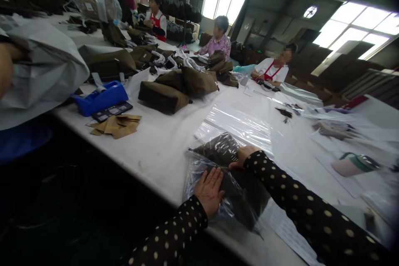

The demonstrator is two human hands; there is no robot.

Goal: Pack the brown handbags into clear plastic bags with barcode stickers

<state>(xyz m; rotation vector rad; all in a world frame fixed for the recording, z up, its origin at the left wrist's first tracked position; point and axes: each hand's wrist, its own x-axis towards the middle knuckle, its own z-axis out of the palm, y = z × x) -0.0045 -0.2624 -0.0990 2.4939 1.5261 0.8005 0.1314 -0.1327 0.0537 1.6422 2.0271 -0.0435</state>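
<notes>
A dark garment in a clear plastic bag [218, 156] lies at the near edge of the long white table [162, 141]. My left hand [209, 190] rests flat on the bag, fingers stretched out and apart. My right hand [243, 156] presses on the bag a little further in, fingers curled down over the plastic. Both arms wear black sleeves with pale dots. More clear plastic bags [240, 126] lie flat just beyond the packed one.
Folded olive-brown bags [177, 87] are piled mid-table. A blue tape dispenser [99, 97] and brown paper tags [116, 125] sit at the left edge. Three people [270, 70] sit at the far side. A large grey plastic bag [43, 70] bulges at left.
</notes>
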